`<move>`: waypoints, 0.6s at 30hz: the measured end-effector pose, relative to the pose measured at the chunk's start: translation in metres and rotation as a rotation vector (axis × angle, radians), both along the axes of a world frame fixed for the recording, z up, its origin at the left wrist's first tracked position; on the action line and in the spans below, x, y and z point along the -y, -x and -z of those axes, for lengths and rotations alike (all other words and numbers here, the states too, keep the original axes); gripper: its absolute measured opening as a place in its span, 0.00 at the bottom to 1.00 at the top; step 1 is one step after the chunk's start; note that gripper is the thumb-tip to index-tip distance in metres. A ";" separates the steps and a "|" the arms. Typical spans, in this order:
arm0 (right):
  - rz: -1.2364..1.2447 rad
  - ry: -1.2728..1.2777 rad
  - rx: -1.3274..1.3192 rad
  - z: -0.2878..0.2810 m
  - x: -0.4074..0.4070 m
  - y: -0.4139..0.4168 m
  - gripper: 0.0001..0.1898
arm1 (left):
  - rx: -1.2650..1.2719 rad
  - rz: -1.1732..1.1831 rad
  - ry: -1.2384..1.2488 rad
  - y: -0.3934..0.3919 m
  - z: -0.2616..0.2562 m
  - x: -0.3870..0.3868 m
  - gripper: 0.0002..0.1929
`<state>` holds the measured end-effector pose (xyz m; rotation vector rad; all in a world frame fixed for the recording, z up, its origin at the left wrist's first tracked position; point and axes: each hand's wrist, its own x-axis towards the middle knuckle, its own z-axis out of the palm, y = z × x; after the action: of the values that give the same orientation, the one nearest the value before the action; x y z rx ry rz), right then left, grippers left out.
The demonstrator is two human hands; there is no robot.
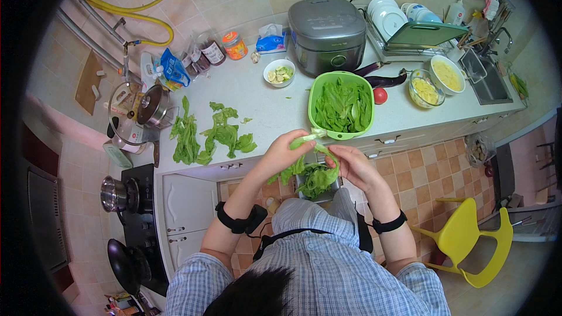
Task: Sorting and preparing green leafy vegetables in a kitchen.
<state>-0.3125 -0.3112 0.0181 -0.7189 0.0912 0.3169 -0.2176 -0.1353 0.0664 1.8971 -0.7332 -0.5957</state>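
My left hand [284, 151] grips the pale stem end of a lettuce stalk [303, 140] just in front of the counter edge. Leaves hang from the stalk below that hand. With thumb and fingertips my right hand [354, 167] pinches a green leaf strip on the same stalk. Beneath both hands, more lettuce leaves [319, 181] fill a grey bin whose rim is mostly hidden. A light-green plastic basket [341, 135] of torn lettuce leaves [340, 107] stands on the counter beyond my hands. Loose lettuce leaves [224, 134] lie on the counter to the left.
On the white counter [259, 109] stand a rice cooker [327, 37], a bowl of garlic [279, 73], eggplants [388, 80], a tomato [380, 95] and bowls of pale slices [426, 90]. A stove [142, 210] is at left, a sink [494, 85] at right, a yellow chair [461, 237] behind right.
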 end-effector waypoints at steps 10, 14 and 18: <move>-0.057 0.316 -0.068 -0.019 -0.005 0.002 0.13 | -0.186 -0.027 0.015 0.000 -0.005 0.003 0.12; -0.097 0.341 -0.003 -0.019 -0.001 0.002 0.12 | -0.123 0.023 -0.026 -0.005 -0.002 -0.004 0.12; -0.118 0.298 0.043 -0.018 0.003 0.004 0.11 | -0.118 0.176 -0.096 -0.006 -0.017 -0.009 0.12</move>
<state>-0.3168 -0.3138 0.0362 -1.0286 0.0562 0.4051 -0.2117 -0.1267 0.0832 1.8781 -0.8123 -0.8594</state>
